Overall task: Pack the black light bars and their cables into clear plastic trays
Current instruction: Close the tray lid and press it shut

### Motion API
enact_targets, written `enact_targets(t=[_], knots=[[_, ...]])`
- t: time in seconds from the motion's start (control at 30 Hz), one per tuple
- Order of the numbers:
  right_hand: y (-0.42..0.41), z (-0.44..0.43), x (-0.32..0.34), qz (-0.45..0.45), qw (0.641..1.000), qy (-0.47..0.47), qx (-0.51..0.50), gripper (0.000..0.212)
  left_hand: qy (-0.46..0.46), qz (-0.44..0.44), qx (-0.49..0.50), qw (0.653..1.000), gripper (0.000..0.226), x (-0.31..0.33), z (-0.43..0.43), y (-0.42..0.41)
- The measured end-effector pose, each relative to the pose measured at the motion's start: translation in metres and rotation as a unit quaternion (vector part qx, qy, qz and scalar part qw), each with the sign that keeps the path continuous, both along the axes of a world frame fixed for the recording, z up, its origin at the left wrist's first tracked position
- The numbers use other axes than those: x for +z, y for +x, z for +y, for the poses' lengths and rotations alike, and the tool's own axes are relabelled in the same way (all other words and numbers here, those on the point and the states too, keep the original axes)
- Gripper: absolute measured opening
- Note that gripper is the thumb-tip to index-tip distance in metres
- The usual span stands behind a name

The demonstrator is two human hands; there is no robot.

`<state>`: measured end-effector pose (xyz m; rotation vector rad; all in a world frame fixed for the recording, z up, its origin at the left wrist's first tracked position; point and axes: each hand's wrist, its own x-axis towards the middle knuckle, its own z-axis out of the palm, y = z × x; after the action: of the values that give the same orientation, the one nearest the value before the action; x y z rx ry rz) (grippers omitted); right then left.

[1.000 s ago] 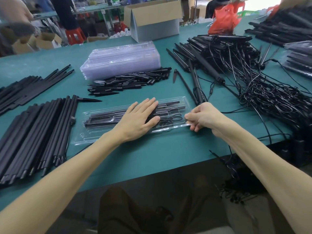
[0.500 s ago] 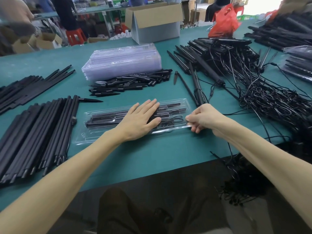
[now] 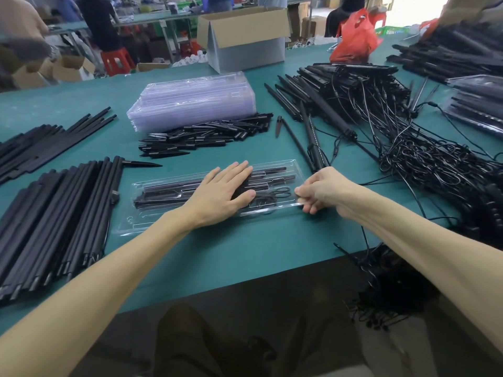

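A clear plastic tray point(image 3: 144, 221) lies on the green table in front of me, holding black light bars point(image 3: 163, 193) and a coiled black cable point(image 3: 275, 195). My left hand point(image 3: 223, 195) rests flat on the middle of the tray with fingers spread. At the tray's right end my right hand point(image 3: 321, 190) pinches the near right corner between thumb and fingers. A big tangle of bars with cables point(image 3: 381, 126) lies to the right.
A stack of empty clear trays point(image 3: 190, 104) stands behind, with a heap of short black spikes point(image 3: 204, 137) in front of it. Long black bars point(image 3: 54, 221) are piled at the left. A cardboard box point(image 3: 245, 36), a red bag point(image 3: 353, 39) and filled trays point(image 3: 479, 107) lie farther back.
Hardly anything moved: both hands stay on the tray, the right hand's fingers shifting slightly on its corner.
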<state>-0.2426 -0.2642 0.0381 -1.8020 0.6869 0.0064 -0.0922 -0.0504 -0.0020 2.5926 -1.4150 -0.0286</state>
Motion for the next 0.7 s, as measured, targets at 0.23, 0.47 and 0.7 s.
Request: enact_targets(t=[0.23,0.47,0.7], knots=[[0.0011,0.0019,0.0026,0.013,1.0,-0.008,-0.002,0.013,-0.01,0.011,-0.003,1.0,0.065,0.0001,0.0006,0.0021],[0.004,0.0013,0.0023,0.023,1.0,-0.016,0.001,0.01,-0.016,0.012,-0.001,1.0,0.066,0.0014,-0.0005,0.0017],[0.0047,0.0019,0.0002,0.019,1.0,-0.011,-0.009,0.01,-0.022,0.022,-0.001,1.0,0.065,0.0022,-0.0006,0.0036]])
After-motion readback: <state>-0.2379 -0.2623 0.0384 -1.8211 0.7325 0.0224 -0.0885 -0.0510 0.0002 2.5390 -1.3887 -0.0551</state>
